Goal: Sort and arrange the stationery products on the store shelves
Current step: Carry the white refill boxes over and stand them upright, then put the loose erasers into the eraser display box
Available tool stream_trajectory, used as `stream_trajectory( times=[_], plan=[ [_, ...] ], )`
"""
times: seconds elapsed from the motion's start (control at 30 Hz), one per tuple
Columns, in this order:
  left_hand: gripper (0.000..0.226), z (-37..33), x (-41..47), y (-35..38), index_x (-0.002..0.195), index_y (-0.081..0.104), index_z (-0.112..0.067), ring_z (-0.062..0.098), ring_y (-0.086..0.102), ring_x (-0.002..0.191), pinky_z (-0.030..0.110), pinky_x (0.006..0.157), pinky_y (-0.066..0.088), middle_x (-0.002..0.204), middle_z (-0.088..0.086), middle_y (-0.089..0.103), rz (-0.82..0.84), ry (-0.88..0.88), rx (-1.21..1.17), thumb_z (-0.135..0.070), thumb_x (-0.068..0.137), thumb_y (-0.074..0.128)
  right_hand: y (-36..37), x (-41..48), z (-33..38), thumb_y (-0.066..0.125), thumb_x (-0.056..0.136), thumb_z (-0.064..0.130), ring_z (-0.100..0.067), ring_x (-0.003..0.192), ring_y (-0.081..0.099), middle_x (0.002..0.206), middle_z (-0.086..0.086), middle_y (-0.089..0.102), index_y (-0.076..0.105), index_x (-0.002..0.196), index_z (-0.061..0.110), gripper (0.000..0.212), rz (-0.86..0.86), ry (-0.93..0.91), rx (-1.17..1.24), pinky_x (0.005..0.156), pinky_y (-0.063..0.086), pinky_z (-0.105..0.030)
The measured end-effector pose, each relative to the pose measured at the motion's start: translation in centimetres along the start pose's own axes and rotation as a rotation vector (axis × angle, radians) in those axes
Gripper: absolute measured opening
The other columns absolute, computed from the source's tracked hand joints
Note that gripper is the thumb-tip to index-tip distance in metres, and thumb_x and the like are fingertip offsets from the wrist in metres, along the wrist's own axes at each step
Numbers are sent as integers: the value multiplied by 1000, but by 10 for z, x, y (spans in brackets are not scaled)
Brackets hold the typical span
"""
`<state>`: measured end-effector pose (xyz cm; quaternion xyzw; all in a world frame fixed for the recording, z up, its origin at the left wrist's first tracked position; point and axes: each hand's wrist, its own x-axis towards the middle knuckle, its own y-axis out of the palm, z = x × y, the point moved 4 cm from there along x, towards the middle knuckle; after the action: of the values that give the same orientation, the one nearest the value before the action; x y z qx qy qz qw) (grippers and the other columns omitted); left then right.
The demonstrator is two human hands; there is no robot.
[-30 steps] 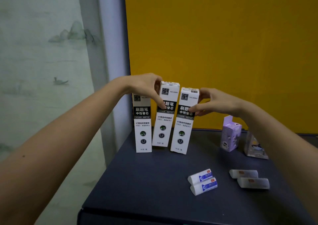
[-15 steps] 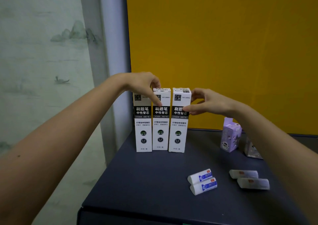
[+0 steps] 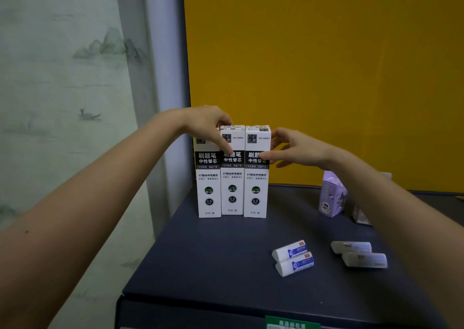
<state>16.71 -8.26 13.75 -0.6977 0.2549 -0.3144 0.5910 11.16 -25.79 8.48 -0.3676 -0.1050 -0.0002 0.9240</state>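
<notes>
Three tall white refill boxes with black bands stand upright side by side at the back left of the dark shelf top (image 3: 216, 260): a left box (image 3: 209, 193), a middle box (image 3: 232, 185) and a right box (image 3: 256, 190). My left hand (image 3: 211, 127) pinches the top of the middle box, thumb on its front. My right hand (image 3: 291, 150) holds the right box near its top, thumb across the black band. All three boxes touch each other and rest on the shelf.
Two white erasers with blue sleeves (image 3: 293, 258) lie in front, two plain white erasers (image 3: 359, 253) to their right. A purple carton (image 3: 331, 195) and a clear packet (image 3: 360, 214) stand at the back right. A yellow panel (image 3: 326, 64) backs the shelf; its left edge drops off.
The middle and right boxes were tilted and lifted a second ago; both now stand upright on the shelf, pushed left against the first box. My hands stay on their tops.
</notes>
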Motion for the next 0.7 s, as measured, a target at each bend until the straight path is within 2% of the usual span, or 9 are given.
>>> stream_trajectory(
  times=[0.13,0.27,0.33,0.4,0.47,0.53,0.6,0.63,0.7],
  plan=[
    [60,1,2,2,124,53,-13,23,56,106,35,90,48,121,6,61,-14,-24,33,-35,73,74,2,-1,1,67,80,30,-21,100,63,118,-6,57,42,128,14,56,-2,15,-57,83,55,-36],
    [69,-5,-9,-6,136,40,-11,25,43,127,33,100,36,141,7,46,-116,-45,101,-38,78,68,-8,-12,2,66,80,34,-21,107,59,126,-4,54,38,136,13,66,-35,27,-123,86,53,-35],
    [59,-17,-25,-13,131,47,-12,23,46,124,33,98,37,135,6,52,-293,1,147,-38,80,66,-20,-26,3,64,82,36,-20,109,58,128,-2,54,40,136,14,63,-77,6,-204,88,51,-36],
    [46,-37,-49,-14,118,57,-16,20,54,108,33,89,41,118,3,63,-504,86,128,-43,81,61,-33,-47,4,62,84,34,-17,108,58,127,0,56,47,130,16,52,-119,-36,-299,91,49,-34],
    [39,-60,-73,-1,105,63,-19,15,56,92,34,80,46,100,-4,66,-603,172,30,-46,79,53,-40,-73,2,60,86,30,-11,104,59,122,3,60,54,121,19,38,-99,-72,-386,91,49,-30],
    [33,-81,-88,24,99,64,-20,10,55,83,31,76,47,93,-7,66,-530,238,-50,-46,81,55,-39,-101,-8,59,86,26,-5,100,60,115,7,63,58,114,24,28,-15,-55,-425,91,50,-30],
    [31,-95,-93,58,101,63,-21,7,51,82,24,74,42,95,-9,63,-366,258,-63,-46,84,57,-33,-126,-27,61,85,28,-4,99,62,108,8,65,60,110,26,25,62,9,-415,91,51,-32],
    [33,-99,-92,75,105,62,-21,6,49,84,23,75,40,99,-8,62,-290,256,-55,-46,85,55,-28,-137,-37,63,82,34,-4,99,62,107,9,65,60,109,28,28,95,46,-421,92,51,-32],
    [42,-105,-88,105,116,57,-20,10,51,96,26,85,42,112,-4,59,-161,239,-40,-50,87,49,-21,-153,-55,60,70,60,-1,106,58,114,16,60,54,117,33,55,133,100,-488,97,48,-27]
  ],
)
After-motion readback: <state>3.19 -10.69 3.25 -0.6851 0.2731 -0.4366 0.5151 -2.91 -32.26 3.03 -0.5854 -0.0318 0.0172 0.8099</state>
